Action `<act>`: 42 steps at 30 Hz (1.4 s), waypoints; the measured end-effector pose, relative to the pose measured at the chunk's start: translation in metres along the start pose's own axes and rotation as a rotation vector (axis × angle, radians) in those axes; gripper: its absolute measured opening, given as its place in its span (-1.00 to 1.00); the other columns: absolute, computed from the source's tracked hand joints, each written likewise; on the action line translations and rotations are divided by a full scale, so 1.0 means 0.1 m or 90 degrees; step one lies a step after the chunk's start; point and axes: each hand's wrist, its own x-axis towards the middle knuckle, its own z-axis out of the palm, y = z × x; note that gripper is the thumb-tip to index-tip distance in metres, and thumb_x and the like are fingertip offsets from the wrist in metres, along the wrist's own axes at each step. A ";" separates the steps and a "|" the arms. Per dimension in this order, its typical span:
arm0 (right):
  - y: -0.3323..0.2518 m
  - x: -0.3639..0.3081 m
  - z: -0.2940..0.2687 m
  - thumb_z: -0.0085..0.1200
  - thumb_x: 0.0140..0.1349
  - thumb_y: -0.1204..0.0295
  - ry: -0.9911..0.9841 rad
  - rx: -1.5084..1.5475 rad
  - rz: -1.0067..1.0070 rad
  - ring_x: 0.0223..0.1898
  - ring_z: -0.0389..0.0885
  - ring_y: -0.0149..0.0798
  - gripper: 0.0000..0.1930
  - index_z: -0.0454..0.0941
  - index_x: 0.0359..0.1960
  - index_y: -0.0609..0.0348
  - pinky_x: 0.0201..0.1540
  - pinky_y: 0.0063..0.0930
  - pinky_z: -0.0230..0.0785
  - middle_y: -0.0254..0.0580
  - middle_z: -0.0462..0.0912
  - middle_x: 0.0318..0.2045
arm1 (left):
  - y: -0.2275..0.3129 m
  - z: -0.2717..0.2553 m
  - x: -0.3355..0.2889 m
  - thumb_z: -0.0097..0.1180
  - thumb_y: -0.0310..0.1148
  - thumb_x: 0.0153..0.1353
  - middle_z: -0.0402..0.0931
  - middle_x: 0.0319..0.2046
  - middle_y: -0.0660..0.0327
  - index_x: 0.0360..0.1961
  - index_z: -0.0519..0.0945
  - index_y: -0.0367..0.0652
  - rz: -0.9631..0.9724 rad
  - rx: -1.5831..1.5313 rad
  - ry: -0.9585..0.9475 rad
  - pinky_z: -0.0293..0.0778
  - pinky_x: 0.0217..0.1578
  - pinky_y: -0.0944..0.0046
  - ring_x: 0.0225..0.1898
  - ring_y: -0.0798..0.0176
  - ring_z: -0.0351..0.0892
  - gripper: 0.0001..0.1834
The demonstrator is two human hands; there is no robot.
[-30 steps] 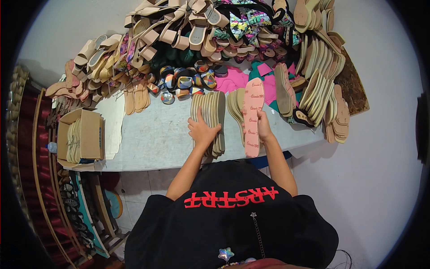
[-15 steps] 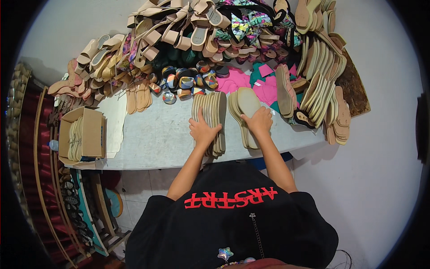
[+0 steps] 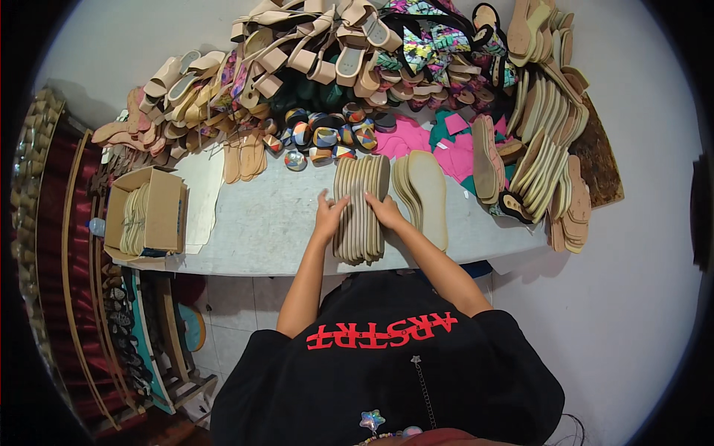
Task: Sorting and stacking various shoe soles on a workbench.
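Sole bundle, long axis 12-to-6 o'clock, lies betw. L hand (at 9) and R hand (at 3); both touch, firm grip or not I can't tell.

Matt soles on a smooth, dull counter
The box is plain matt cardboard, the sheet looks like paper or thin card, and the board is rough, mottled wood by its look. The shirt is soft matt cloth; the chain looks like thin metal, the star like glossy, iridescent plastic. The wall is matt and smooth. The soles' material cannot be told.
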 end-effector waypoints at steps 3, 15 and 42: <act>0.01 -0.06 0.10 0.06 -0.12 -0.18 -0.041 0.035 -0.068 0.02 0.38 0.17 0.01 0.10 0.03 0.67 0.05 -0.28 0.24 0.44 0.36 -0.06 | -0.10 -0.15 0.05 0.07 -0.16 0.12 0.44 -0.18 0.09 0.02 0.31 -0.33 -0.129 -0.099 -0.134 0.34 -0.13 0.35 -0.18 0.29 0.44 -0.46; -0.46 -0.34 -0.16 0.40 -0.27 0.35 -0.030 0.296 -0.466 0.04 0.37 -0.19 -0.03 0.01 0.18 0.26 0.09 -0.35 0.19 -0.01 0.38 0.00 | 0.11 -0.01 0.01 0.32 -0.39 -0.19 0.35 -0.06 0.11 0.18 0.04 -0.17 0.237 -0.125 -0.083 0.30 -0.01 0.25 -0.02 0.21 0.37 -0.09; -0.16 -0.34 -0.01 0.41 -0.35 0.36 -0.153 0.049 -0.347 -0.19 0.55 -0.22 -0.29 0.35 -0.05 0.19 -0.11 -0.34 0.39 -0.14 0.57 -0.24 | -0.54 -0.11 0.06 0.54 -0.24 -0.59 0.52 -0.29 0.15 -0.16 0.41 -0.23 0.264 0.132 -0.016 0.41 -0.17 0.22 -0.24 0.16 0.52 -0.17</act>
